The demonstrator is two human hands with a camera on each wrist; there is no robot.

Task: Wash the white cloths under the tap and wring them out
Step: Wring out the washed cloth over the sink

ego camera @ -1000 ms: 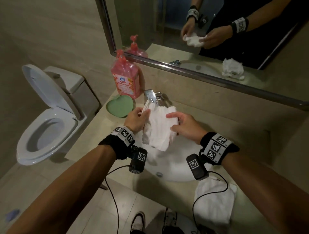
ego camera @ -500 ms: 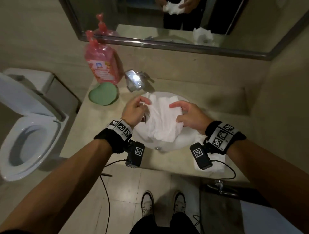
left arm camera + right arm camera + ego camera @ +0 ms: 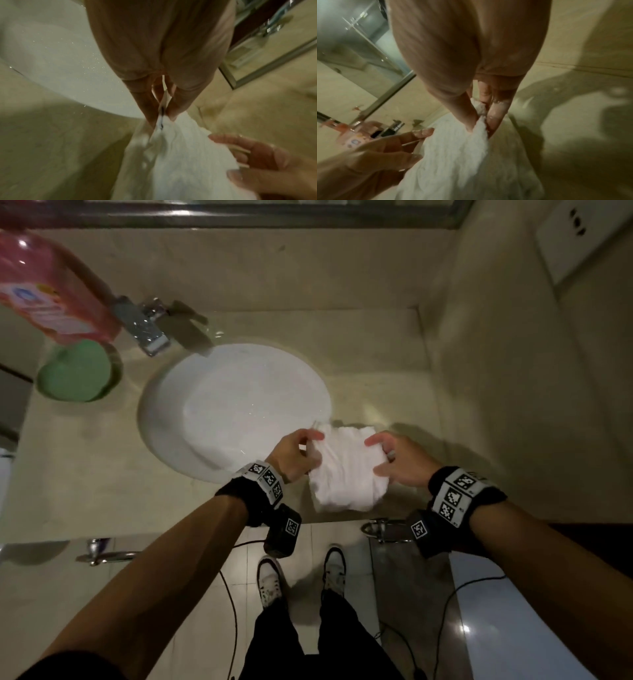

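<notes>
A damp white cloth [image 3: 346, 474] hangs stretched between both hands above the counter, just right of the white basin [image 3: 212, 405]. My left hand [image 3: 313, 445] pinches its left upper edge between thumb and fingers; the left wrist view shows the pinch [image 3: 163, 116] on the cloth [image 3: 180, 162]. My right hand [image 3: 376, 453] pinches the right upper edge, with the grip [image 3: 481, 124] on the cloth [image 3: 453, 162] seen close up. The chrome tap [image 3: 144, 332] stands at the basin's far left with no water visible. More white fabric [image 3: 522, 106] shows beyond my right fingers.
A pink soap bottle [image 3: 48, 289] and a green dish [image 3: 75, 371] stand left of the tap. The beige counter [image 3: 85, 474] surrounds the basin, with its front edge just under the cloth. A wall rises at the right. My feet stand on floor tiles below.
Both hands have carried the cloth from over the basin to the right and nearer, over the counter's front right. The head view has tilted down.
</notes>
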